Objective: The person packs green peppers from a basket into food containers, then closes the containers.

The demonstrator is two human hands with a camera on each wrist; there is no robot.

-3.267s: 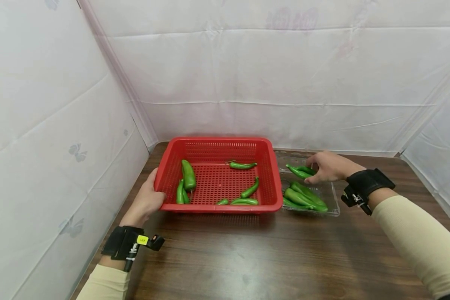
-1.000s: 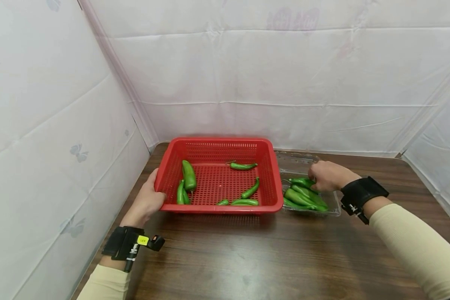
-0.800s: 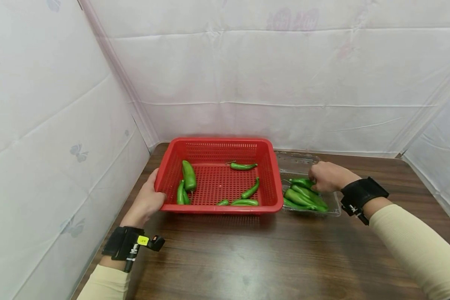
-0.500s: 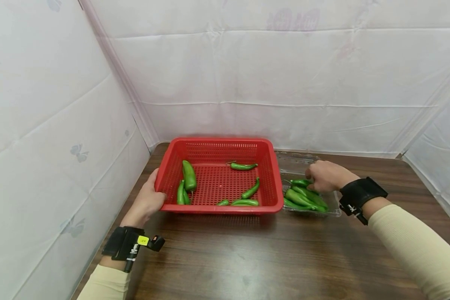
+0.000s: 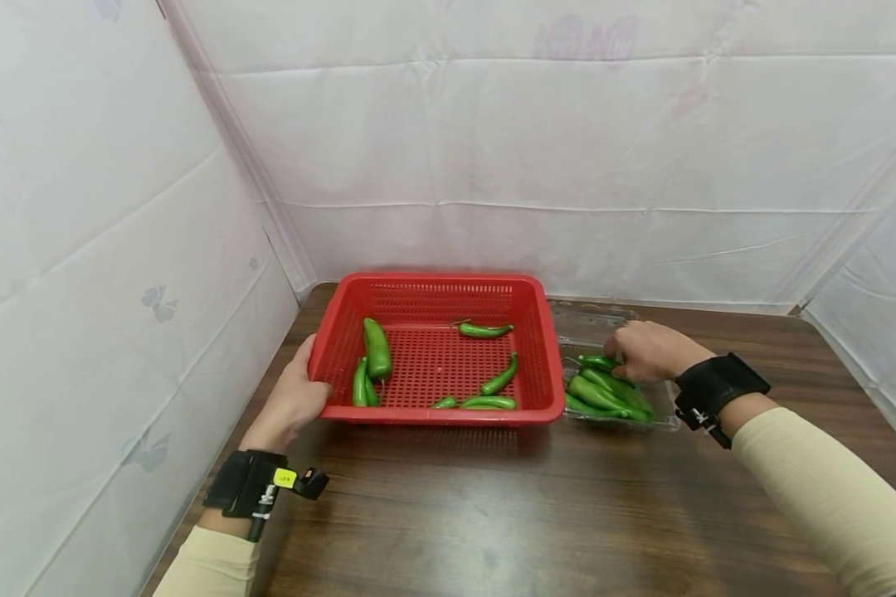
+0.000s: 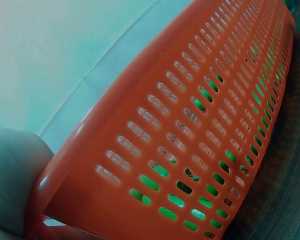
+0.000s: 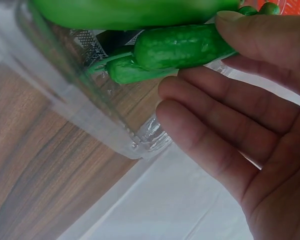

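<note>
A red slotted basket [image 5: 433, 282] sits on the wooden table with several green peppers [image 5: 376, 348] lying in it. My left hand [image 5: 291, 402] grips its front left corner; in the left wrist view the basket wall [image 6: 190, 115] fills the frame, with my left hand [image 6: 12, 175] at its edge. Right of the basket stands a clear plastic tray [image 5: 663, 408] with several more peppers. My right hand [image 5: 645, 350] is over that tray and pinches the top pepper [image 5: 597, 362]. The right wrist view shows that pepper [image 7: 180, 47] between thumb and fingers [image 7: 250, 125], above the tray wall [image 7: 90, 120].
White sheeted walls close in the table on the left, back and right. The tray's clear lid [image 5: 590, 313] lies open behind it. Bare dark wood tabletop [image 5: 530, 514] stretches across the front.
My right hand lowered the pepper into the clear tray and has since shifted slightly left, staying on it. The left hand and the basket have not moved.
</note>
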